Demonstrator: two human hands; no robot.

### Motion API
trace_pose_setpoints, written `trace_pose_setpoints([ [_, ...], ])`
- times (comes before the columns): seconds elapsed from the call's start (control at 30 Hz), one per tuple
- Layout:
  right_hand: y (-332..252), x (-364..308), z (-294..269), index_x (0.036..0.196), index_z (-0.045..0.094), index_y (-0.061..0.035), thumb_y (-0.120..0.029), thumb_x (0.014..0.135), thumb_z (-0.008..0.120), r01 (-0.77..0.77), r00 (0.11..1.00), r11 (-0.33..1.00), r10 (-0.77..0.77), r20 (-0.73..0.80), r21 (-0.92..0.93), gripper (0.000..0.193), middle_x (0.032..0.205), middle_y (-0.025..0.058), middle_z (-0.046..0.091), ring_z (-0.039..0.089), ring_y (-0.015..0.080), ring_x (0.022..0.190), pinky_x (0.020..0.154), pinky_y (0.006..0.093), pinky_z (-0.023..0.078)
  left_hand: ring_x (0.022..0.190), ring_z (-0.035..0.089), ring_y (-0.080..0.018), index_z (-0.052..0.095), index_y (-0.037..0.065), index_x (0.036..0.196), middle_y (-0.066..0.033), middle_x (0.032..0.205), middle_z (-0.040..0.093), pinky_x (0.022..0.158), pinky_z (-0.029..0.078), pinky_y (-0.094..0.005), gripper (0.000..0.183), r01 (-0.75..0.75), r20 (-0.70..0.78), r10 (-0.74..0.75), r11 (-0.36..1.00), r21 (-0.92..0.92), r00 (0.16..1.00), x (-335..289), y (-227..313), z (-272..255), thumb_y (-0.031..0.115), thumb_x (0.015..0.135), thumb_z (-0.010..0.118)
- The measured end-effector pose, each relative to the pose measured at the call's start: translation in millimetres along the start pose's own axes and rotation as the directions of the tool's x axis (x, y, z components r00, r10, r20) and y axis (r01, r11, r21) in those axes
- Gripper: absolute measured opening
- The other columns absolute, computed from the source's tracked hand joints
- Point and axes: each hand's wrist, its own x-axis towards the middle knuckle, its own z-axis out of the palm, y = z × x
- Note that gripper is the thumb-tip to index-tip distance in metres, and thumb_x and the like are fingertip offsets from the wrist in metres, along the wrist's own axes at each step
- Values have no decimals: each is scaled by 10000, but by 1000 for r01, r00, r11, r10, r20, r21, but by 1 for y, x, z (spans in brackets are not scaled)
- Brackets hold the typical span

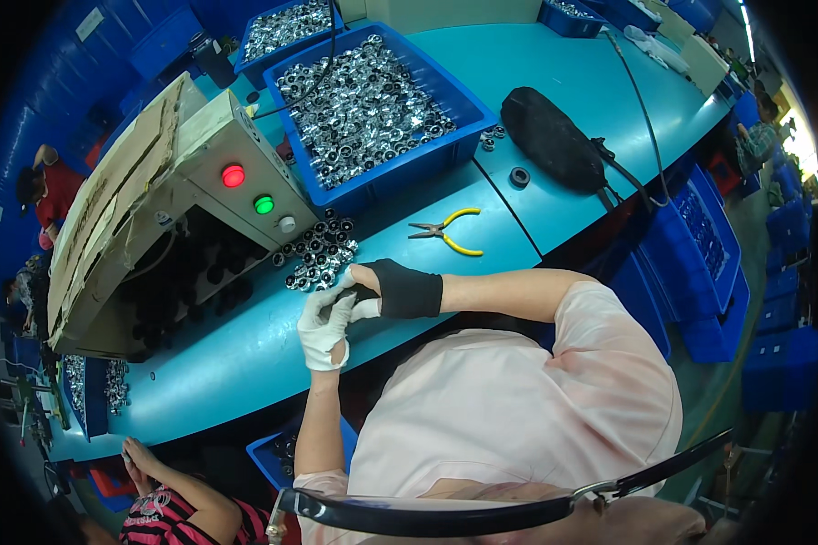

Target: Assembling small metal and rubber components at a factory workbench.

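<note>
Meeting beside shiny parts (pixel 316 258), the hands (pixel 322 338) (pixel 402 289) curl partly closed, their overlapping fingers hiding anything held.

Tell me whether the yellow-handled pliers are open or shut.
Open. The pliers lie on the blue table with their yellow handles spread wide and the jaw tips apart.

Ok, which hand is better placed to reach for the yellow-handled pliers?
Probably your right hand: it lies nearer the pliers, whose handles point rightward. Your left hand, gloved in white, is farther off. Both hands are together; whether they hold something is unclear.
</note>
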Motion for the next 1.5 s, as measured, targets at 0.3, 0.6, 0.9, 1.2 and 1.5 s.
trace_pose_setpoints([
  [0.3, 6, 3, 5, 907, 576, -14, -126, 794, 675, -72, 997, 997, 71, 24, 18, 188, 840, 131, 649, 641, 241, 780, 698, 320, 486, 787, 625, -196, 546, -55, 1077, -121, 900, 608, 733, 535, -336, 293, 67, -50, -70, 997, -46, 996, -16, -16, -3, 199, 974, 442],
  [0.6, 8, 1, 3, 1151, 479, -6, -227, 849, 619, -115, 990, 992, 110, 94, 55, 399, 1000, 159, 616, 617, 204, 913, 787, 329, 465, 847, 610, -176, 535, -64, 1118, -129, 1015, 601, 714, 538, -304, 273, 159, -13, -166, 962, -223, 986, -6, -6, -5, 123, 920, 551],
  [0.9, 11, -7, 2, 1115, 421, 1, -176, 790, 642, -63, 993, 998, 65, 98, -23, 431, 754, 204, 596, 605, 298, 690, 596, 365, 447, 808, 617, -162, 554, -70, 1095, -137, 1001, 606, 652, 530, -259, 307, 264, 40, -261, 939, -220, 964, -7, -7, -3, 90, 849, 646],
  [1.2, -7, -19, 13, 1220, 432, 17, 4, 740, 517, -125, 991, 992, 126, 51, -33, 488, 1064, 211, 597, 607, 316, 987, 864, 343, 464, 647, 591, -126, 552, -38, 907, -90, 792, 613, 580, 494, -238, 155, 179, 20, -179, 984, -17, 984, -11, -9, 6, 20, 804, 653],
  [1.5, 7, 3, -1, 1141, 530, -18, -55, 747, 686, -246, 963, 872, 269, 6, 423, 425, 982, 67, 605, 600, 122, 870, 781, 274, 498, 811, 627, -158, 524, -56, 1185, -124, 994, 614, 682, 539, -281, 351, 350, 70, -349, 869, -348, 935, 3, 14, -7, 100, 880, 599],
])
